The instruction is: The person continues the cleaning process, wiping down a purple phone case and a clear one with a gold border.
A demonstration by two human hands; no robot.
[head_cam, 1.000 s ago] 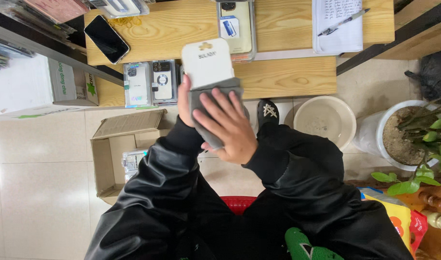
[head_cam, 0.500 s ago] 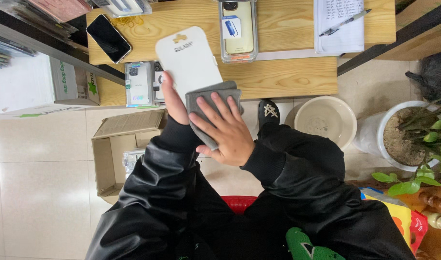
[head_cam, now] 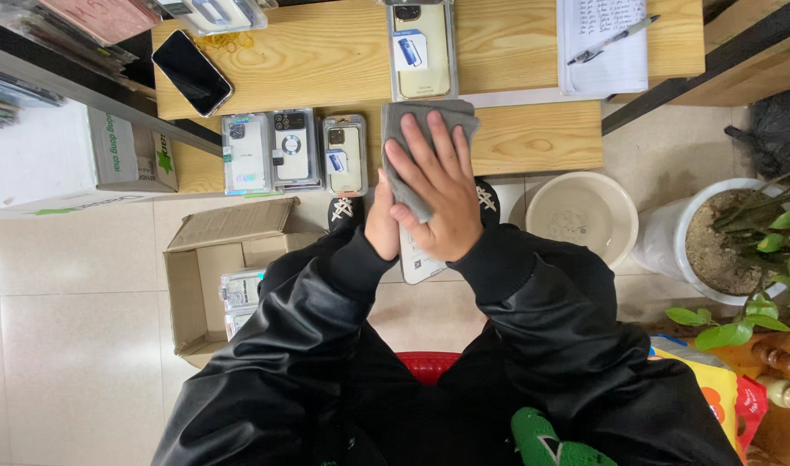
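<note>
Right hand flat on grey cloth, left hand gripping white package

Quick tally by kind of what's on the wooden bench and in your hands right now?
Packaged phone cases on the bench: 4
Black phone: 1
Notepad: 1
Pen: 1
Grey cloth under the right hand: 1
White flat package in the left hand: 1
Total: 9

We see 3 packaged phone cases side by side on the lower shelf, left of the cloth under our right hand. Behind them, on the table, lie a phone (far left), another case and a notepad. A cardboard box sits on the floor below left, a basin to the right.
</note>
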